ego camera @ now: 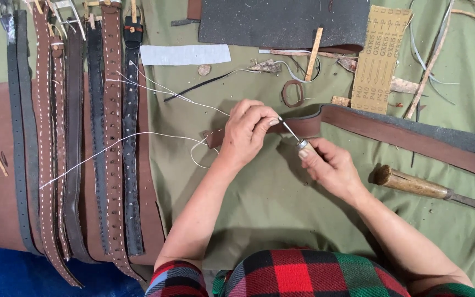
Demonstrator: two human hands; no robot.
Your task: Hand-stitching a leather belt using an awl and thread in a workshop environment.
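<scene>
Tan rectangular sandpaper sheet (381, 58), printed backing up, top right of green cloth; no packages, signs, screens.

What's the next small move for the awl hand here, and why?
Probably push the awl on through the brown leather strap. The right hand grips its handle with the tip at the strap's edge, the left hand pins that end flat, and the white thread lies loose beside it.

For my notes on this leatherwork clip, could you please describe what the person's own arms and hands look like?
Both forearms are bare from the elbows down. The left hand and right hand wear no gloves, and no rings or watch can be made out. The plaid sleeves, checked in red, black and green, end near the elbows.
</scene>
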